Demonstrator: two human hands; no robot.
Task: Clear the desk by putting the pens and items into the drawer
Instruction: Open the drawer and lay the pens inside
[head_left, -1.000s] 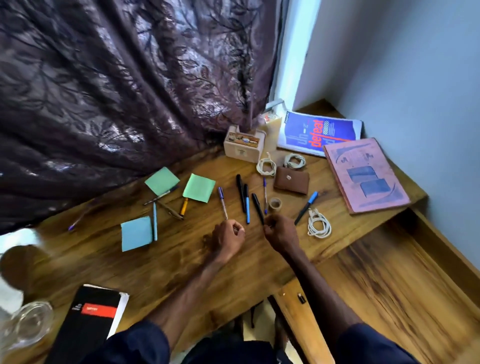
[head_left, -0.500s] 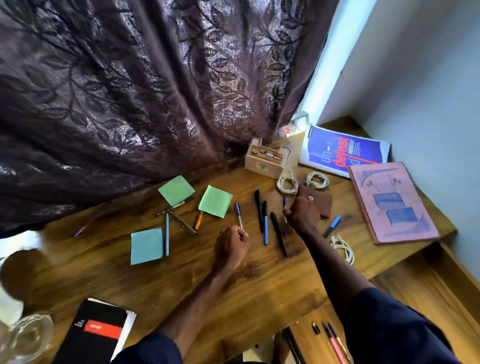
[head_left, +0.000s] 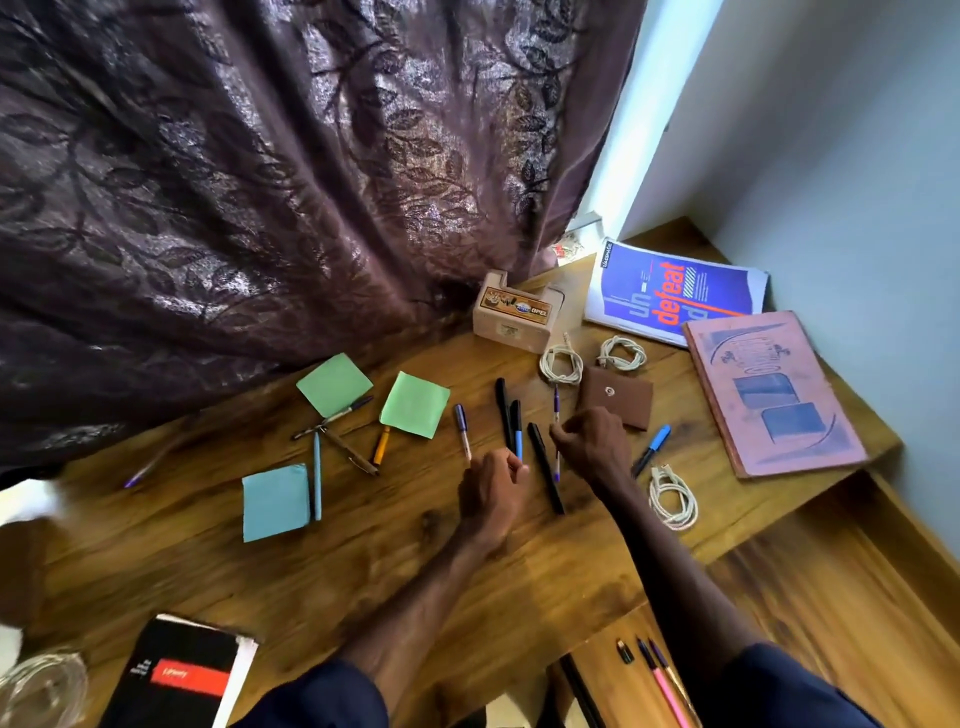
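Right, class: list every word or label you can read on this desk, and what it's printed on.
"defeat": orange letters on the blue notebook.
"un": same cover, beside it.
"OPEL": sticker on the beige box.
Pink book title: too blurred.
Black book, red label: too small.

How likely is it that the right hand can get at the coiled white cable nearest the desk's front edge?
Probably yes. The cable lies uncovered on the desk beside the right forearm, so the right hand need only draw back. Its fingers are curled, though, and may already hold something.
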